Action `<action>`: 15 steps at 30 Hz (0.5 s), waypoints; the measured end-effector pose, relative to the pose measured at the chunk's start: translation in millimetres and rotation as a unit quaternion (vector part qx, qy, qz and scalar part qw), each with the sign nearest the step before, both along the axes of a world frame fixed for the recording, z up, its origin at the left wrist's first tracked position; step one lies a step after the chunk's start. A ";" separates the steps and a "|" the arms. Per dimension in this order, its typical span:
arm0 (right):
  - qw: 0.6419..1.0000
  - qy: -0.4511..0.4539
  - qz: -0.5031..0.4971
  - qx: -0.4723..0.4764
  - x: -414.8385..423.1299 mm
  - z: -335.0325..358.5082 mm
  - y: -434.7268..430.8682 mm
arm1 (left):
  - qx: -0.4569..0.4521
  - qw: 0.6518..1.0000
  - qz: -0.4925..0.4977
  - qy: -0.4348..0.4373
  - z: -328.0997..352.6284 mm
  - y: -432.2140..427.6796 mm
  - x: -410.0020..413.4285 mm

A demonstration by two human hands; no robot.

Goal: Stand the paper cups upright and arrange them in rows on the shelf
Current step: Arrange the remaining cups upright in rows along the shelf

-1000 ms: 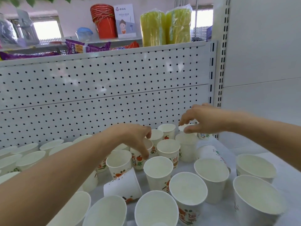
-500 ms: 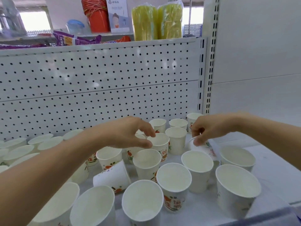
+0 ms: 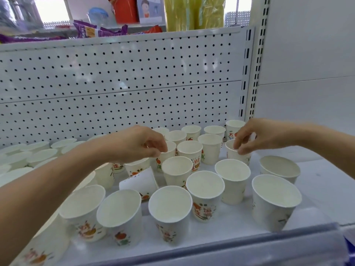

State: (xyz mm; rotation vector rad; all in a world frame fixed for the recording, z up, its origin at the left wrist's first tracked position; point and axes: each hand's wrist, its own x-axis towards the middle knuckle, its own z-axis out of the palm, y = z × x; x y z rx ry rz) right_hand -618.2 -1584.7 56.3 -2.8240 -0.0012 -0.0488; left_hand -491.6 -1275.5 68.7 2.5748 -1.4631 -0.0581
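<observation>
Paper cups (image 3: 205, 191) stand on the white shelf (image 3: 317, 175). The left hand (image 3: 138, 144) pinches one cup (image 3: 169, 150) by its rim at 12 o'clock. The right hand (image 3: 257, 137) pinches another cup (image 3: 231, 156) at 2 o'clock.

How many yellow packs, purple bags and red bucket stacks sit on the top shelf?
Yellow packs: 2
Purple bags: 2
Red bucket stack: 1
Total: 5

L hand (image 3: 138, 144) pinches cup (image 3: 168, 156) rim; R hand (image 3: 259, 135) pinches 2nd cup (image 3: 233, 156).
</observation>
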 end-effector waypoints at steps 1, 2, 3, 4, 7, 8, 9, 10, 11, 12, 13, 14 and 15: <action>1.000 -0.020 0.006 0.003 1.3 2.4 2.0 | 0.000 1.000 0.002 0.004 0.4 4.4 -0.8; 0.999 -0.043 0.013 0.004 3.3 5.1 5.6 | 0.001 1.000 0.002 0.010 0.9 8.3 -2.2; 0.998 -0.066 0.022 0.005 5.5 8.1 10.7 | 0.004 1.000 0.000 0.017 1.4 11.4 -3.8; 0.996 -0.085 0.035 0.006 7.4 11.2 17.3 | 0.011 1.000 -0.003 0.025 2.1 13.4 -5.9; 0.991 -0.107 0.080 0.004 9.2 20.0 42.5 | 0.057 0.997 -0.012 0.052 3.4 14.5 -11.8; 0.990 -0.106 0.092 0.000 8.9 21.5 50.5 | 0.079 0.995 -0.012 0.053 2.9 13.6 -13.3; 0.989 -0.103 0.104 -0.004 8.9 22.0 57.4 | 0.101 0.994 -0.011 0.049 2.0 12.3 -14.5; 0.988 -0.101 0.115 -0.010 9.1 21.6 63.7 | 0.119 0.992 -0.010 0.044 0.7 10.7 -15.5; 0.987 -0.102 0.124 -0.013 9.0 20.8 68.8 | 0.135 0.990 -0.008 0.038 -0.9 9.1 -16.4; 0.986 -0.103 0.131 -0.014 9.2 19.6 72.8 | 0.148 0.988 -0.006 0.032 -2.6 7.4 -17.5; 0.985 -0.105 0.135 -0.009 9.0 18.7 75.9 | 0.159 0.987 -0.005 0.026 -4.1 5.9 -18.5; 0.985 -0.107 0.138 -0.001 8.4 18.1 77.8 | 0.165 0.986 -0.005 0.018 -5.2 4.4 -19.3; 0.984 -0.108 0.138 0.007 7.2 18.1 78.9 | 0.165 0.986 -0.006 0.010 -5.8 3.7 -19.7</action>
